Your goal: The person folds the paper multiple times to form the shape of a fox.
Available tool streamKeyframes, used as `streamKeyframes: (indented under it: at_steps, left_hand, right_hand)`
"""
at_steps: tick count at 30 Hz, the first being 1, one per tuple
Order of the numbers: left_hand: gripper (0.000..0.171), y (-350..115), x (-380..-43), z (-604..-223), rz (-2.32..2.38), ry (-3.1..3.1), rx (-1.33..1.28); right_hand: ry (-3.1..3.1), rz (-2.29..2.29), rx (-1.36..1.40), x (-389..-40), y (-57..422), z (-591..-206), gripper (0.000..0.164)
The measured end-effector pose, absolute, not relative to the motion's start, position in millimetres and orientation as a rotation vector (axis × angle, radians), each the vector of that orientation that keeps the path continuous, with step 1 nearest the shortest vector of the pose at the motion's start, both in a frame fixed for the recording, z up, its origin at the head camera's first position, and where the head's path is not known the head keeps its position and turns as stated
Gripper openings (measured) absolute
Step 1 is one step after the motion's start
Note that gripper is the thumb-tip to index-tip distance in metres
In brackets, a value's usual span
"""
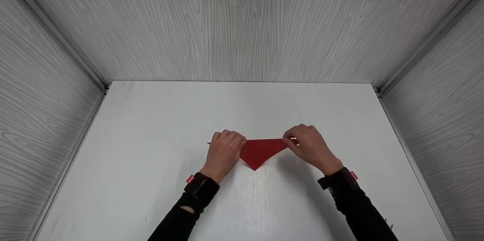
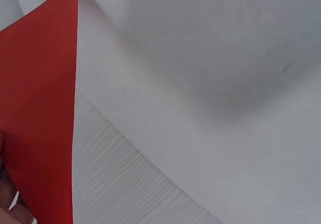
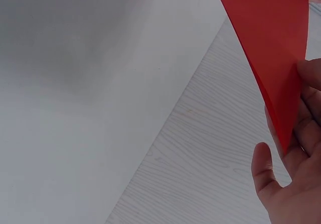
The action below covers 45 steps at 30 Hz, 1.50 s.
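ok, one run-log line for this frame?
left hand: holds red paper triangle left corner | right hand: pinches right corner | paper: folded, point toward person | surface: white table

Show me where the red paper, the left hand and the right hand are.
red paper (image 1: 261, 151): head view, middle of the folded triangle.
left hand (image 1: 224, 152): head view, back of the hand at the paper's left corner.
right hand (image 1: 311, 145): head view, back of the hand at the paper's right corner.

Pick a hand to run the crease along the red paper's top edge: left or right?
Right hand, probably: it only pinches the red paper at its corner, while the left hand covers its end, pinning it.
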<state>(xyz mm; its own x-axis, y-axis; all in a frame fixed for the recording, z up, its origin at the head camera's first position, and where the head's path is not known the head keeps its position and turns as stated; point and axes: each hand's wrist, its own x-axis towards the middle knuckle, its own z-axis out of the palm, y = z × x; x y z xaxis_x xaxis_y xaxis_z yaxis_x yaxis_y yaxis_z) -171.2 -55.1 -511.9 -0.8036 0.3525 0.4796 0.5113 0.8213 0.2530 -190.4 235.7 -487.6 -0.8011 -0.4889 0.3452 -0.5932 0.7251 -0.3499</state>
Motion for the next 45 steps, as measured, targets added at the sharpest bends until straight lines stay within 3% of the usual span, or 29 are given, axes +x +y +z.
streamKeyframes:
  at_steps: [21, 36, 41, 45]
  left_hand:
    - [0.013, -63.9, -176.1, -512.7, -0.514, -2.652, -0.577]
    - [0.010, -59.3, -179.0, -513.8, -0.520, -2.663, -0.563]
    - [0.008, -50.2, -176.2, -511.7, -0.514, -2.653, -0.608]
    - [0.008, -42.9, -175.4, -511.4, -0.526, -2.643, -0.637]
  right_hand:
    - [-2.667, 0.628, 0.811, -191.3, 264.3, -495.6, 0.013]
    - [-2.702, 0.620, 0.712, -189.9, 274.6, -504.2, 0.009]
    - [-2.643, 0.559, 0.673, -188.5, 270.2, -502.5, 0.018]
    - [-2.569, 0.511, 0.704, -187.0, 260.6, -497.2, 0.037]
